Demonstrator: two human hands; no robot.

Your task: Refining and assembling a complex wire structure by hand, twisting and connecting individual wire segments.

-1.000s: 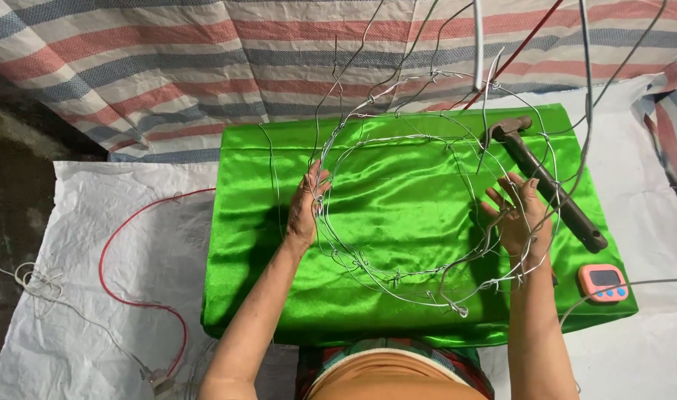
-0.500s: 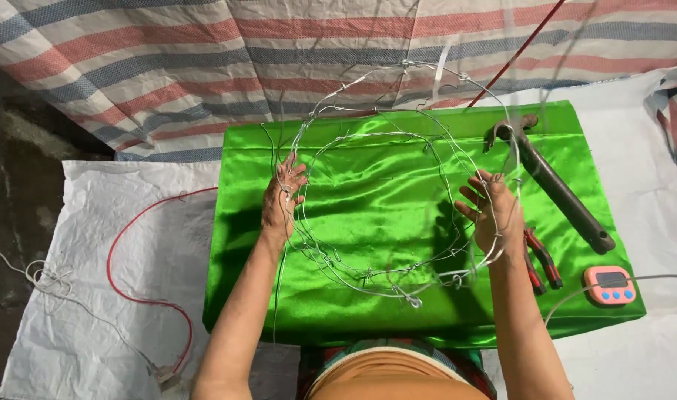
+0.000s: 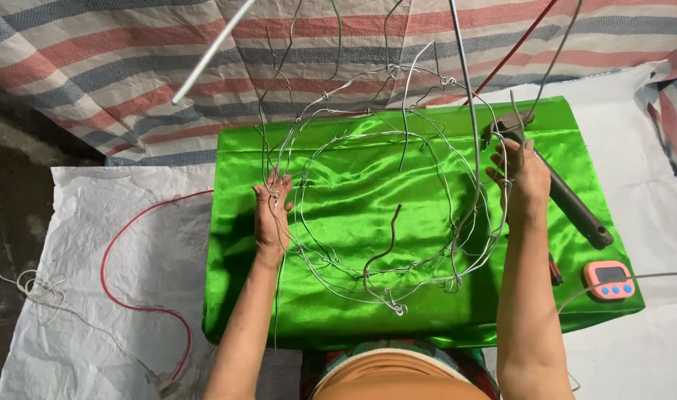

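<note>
Setting: a desk [image 3: 605, 307] draped in shiny green cloth [image 3: 397, 222], white sacking under and around it, a striped tarp [image 3: 116, 67] beyond the hands.
Wire frame: a round cage of thin grey wire [image 3: 386, 215], rings tied to ribs, held between the two hands and lifted off the cloth, loose ends sticking up toward the camera.
Left hand: the left hand [image 3: 272, 218] is closed on the frame's near-left rim, fingers curled round the wire, apparently to steady that side.
Right hand: the right hand [image 3: 520, 181] pinches the opposite rim; the two hands are well apart, so the hoop keeps its shape.
Hammer: a dark hammer [image 3: 557, 185] lies on the cloth just beyond the right hand, within easy reach.
Timer: a pink timer [image 3: 608, 280] sits right of the right forearm, near the cloth's edge.
Red cable: a red cable [image 3: 131, 296] loops over the sacking left of the left arm.
</note>
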